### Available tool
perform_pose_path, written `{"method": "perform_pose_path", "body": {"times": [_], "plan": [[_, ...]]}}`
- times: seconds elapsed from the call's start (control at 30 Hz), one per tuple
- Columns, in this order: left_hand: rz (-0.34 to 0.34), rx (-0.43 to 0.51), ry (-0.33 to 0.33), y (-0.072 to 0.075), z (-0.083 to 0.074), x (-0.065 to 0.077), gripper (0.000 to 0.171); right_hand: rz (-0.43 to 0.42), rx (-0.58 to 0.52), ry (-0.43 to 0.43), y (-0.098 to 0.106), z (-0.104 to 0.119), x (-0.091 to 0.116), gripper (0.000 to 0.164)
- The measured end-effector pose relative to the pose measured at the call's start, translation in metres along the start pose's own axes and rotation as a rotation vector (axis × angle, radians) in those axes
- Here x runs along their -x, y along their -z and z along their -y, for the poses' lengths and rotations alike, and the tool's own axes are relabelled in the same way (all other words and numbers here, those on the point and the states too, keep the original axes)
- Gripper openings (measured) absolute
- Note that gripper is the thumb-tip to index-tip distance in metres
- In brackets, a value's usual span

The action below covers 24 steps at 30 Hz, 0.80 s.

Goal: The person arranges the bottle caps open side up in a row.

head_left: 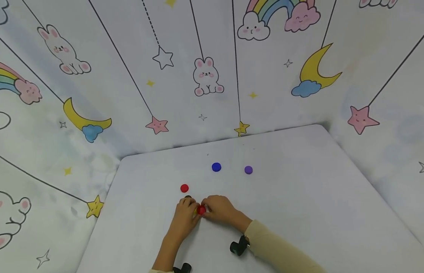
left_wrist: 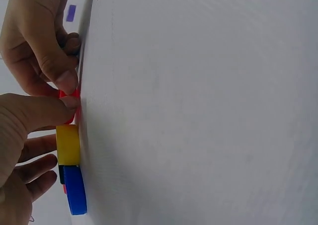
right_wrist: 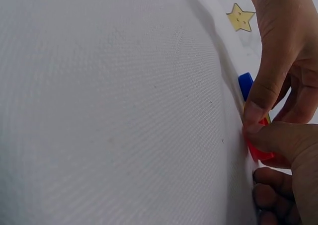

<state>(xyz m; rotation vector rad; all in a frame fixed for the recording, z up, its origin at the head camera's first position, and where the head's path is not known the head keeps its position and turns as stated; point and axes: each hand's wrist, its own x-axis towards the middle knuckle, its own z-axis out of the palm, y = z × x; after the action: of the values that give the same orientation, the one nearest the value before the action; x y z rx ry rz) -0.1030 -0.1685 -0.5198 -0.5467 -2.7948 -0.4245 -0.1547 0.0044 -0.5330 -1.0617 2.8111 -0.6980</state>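
Thumbs of both hands meet on a red round cap (head_left: 201, 209), which looks like a bottle cap; their tips overlap much of its side in the wrist views. My left hand (head_left: 185, 218) pinches it from the left, its other fingers spread behind. From the right, my right hand (head_left: 221, 209) pinches it, the remaining fingers curled. Right beside it is a yellow cap (left_wrist: 68, 144), mostly covered by the left hand in the head view. A blue cap with a ridged side (left_wrist: 75, 190) follows in line. A black cap (head_left: 188, 196) peeks out past the left fingertips.
A second red cap (head_left: 184, 188) lies just beyond the left hand. Farther back on the white table (head_left: 300, 212) are another blue cap (head_left: 216, 167) and a purple cap (head_left: 248, 170). A wall with cartoon drawings (head_left: 130, 57) rises behind the table.
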Motion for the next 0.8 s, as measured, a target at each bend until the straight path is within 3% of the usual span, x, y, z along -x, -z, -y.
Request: {"method": "perform_pose_path", "body": {"times": [0.2,0.4,0.6,0.7,0.8], "plan": [[0.025,0.009,0.023,-0.002,0.000,-0.001,0.027,0.003,0.024,-0.022,-0.002,-0.002,0.000,0.025],[0.003,-0.020,-0.003,-0.002,-0.002,0.000,0.030,0.033,0.014,-0.035,0.002,-0.001,0.002,0.029],[-0.001,-0.075,0.027,0.001,-0.004,0.001,0.059,0.066,-0.092,-0.102,0.017,-0.004,0.014,0.049],[-0.020,-0.088,0.028,0.002,-0.005,-0.001,0.072,-0.008,-0.136,-0.125,0.026,-0.016,0.022,0.049],[-0.041,-0.097,0.038,-0.001,-0.012,-0.012,0.073,-0.155,-0.139,-0.172,0.036,-0.040,0.030,0.043]]}}
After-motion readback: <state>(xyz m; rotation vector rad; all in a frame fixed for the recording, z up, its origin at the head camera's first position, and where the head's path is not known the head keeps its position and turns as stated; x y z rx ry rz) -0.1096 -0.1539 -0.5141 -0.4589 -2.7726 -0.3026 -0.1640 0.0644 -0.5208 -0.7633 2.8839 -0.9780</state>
